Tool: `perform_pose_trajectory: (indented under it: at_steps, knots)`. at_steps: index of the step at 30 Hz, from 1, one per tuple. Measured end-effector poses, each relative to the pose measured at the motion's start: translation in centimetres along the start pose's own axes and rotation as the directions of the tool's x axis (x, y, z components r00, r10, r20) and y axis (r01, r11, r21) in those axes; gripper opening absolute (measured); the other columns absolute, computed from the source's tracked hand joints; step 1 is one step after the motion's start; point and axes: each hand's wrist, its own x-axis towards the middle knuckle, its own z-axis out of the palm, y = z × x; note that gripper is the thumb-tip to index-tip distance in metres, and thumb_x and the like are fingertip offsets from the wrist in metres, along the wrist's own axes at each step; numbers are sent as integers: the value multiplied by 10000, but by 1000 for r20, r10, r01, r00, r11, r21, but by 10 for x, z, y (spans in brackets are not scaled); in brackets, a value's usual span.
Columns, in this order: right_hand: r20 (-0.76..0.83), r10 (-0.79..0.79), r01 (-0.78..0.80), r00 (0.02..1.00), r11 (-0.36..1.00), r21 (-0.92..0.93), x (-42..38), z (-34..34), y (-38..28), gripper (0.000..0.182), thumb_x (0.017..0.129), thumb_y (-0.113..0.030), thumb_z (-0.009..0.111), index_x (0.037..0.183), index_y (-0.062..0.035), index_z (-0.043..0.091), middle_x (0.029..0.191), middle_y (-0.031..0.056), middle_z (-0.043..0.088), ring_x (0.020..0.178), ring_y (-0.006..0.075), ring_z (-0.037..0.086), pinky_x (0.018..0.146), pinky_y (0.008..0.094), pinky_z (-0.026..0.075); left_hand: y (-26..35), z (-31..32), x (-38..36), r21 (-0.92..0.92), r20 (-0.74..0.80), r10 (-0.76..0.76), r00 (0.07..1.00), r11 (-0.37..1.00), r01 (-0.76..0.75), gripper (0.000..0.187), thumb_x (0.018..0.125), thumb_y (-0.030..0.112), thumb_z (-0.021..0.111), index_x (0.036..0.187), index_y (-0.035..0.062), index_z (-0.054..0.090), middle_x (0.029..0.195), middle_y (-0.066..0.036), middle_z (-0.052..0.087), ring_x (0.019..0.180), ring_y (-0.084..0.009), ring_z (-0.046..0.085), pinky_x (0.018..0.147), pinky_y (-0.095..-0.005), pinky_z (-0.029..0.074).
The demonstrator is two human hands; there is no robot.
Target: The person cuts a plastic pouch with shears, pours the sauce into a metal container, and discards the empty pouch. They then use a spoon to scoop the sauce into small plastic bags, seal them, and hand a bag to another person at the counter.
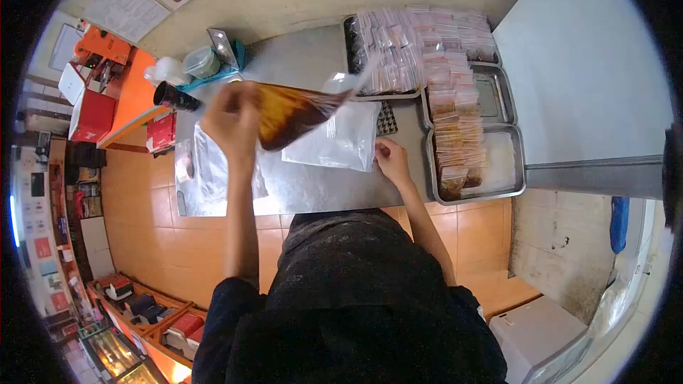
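Note:
My left hand (pixel 233 117) is raised over the steel table and closed on one end of a clear bag of dark brown liquid (pixel 295 114). The bag hangs tilted, its free end stretching up to the right, blurred by motion. Below it lies a clear plastic bag (pixel 334 142), flat on the metal. My right hand (pixel 391 160) rests at that bag's right edge with its fingers bent together; whether they pinch the edge is too small to tell. Another stack of clear plastic (pixel 210 163) lies at the table's left.
Steel trays (pixel 521 163) on the right hold rows of small filled packets (pixel 455 117). A black cup (pixel 174 97), a lidded tub (pixel 201 62) and a phone-like object (pixel 222 46) stand back left. A patterned item (pixel 386 119) lies beside the trays. A white panel borders the right.

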Motion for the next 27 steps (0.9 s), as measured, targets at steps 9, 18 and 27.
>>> perform_pose_trajectory:
  at_steps: [9, 18, 27]
  knots:
    - [-134, -365, 303, 921, 890, -341, 23, 54, -17, 369, 735, -52, 686, 1101, -28, 640, 1082, 159, 616, 980, 325, 608, 828, 400, 497, -25, -3, 15, -118, 6, -108, 994, 987, 108, 67, 852, 38, 685, 841, -28, 690, 692, -45, 660, 637, -68, 584, 606, -219, 470]
    - [-25, -217, 110, 976, 587, -802, 47, 77, -32, 313, 712, -228, 729, 948, -35, 655, 979, 152, 640, 906, 364, 641, 778, 434, 534, -35, 23, 13, -194, -44, -87, 995, 978, 77, 57, 827, 29, 700, 821, -21, 673, 663, -105, 654, 595, -102, 602, 587, -237, 468]
    - [-100, 114, -151, 988, 817, -556, -58, -40, -40, 296, 718, -229, 760, 872, -4, 647, 773, 178, 664, 724, 323, 666, 625, 428, 509, -105, 49, -50, -399, 202, -404, 892, 798, 452, 177, 889, 109, 682, 799, -41, 661, 663, -50, 649, 588, -105, 597, 583, -244, 490]
